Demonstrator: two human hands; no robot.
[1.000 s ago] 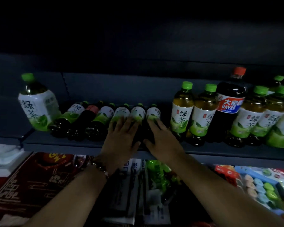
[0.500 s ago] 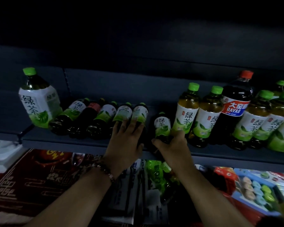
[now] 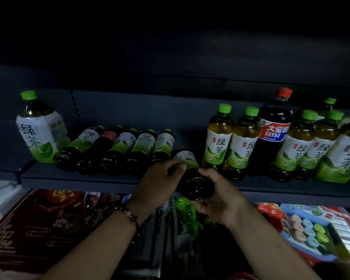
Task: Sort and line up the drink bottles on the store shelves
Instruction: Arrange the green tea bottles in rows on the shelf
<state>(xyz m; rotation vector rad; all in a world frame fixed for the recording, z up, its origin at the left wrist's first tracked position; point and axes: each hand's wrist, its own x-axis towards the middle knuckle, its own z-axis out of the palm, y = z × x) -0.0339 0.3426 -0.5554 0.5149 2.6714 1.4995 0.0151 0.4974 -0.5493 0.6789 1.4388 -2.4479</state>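
Very dim throughout, upper third almost black. Weak light from the front, catching green caps and white labels on the upright bottles (image 3: 218, 136). Faint glints on the dark base of the held bottle (image 3: 196, 184). Deep shadow behind the lying bottles (image 3: 117, 150) and under the shelf (image 3: 79, 179). Soft, noisy detail, smeared on the hands (image 3: 158, 184). Wide-angle bending at both edges, leaning the outer bottles.

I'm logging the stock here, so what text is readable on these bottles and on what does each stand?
"绿茶": white-and-green label of the large square green-capped tea bottle, far left.
"绿茶": labels of the upright green-capped tea bottles, right.
"DAYAO", with white Chinese characters above it: red-and-blue label of the dark red-capped cola bottle.
Lying bottles' labels and lower-shelf packaging: too blurred.
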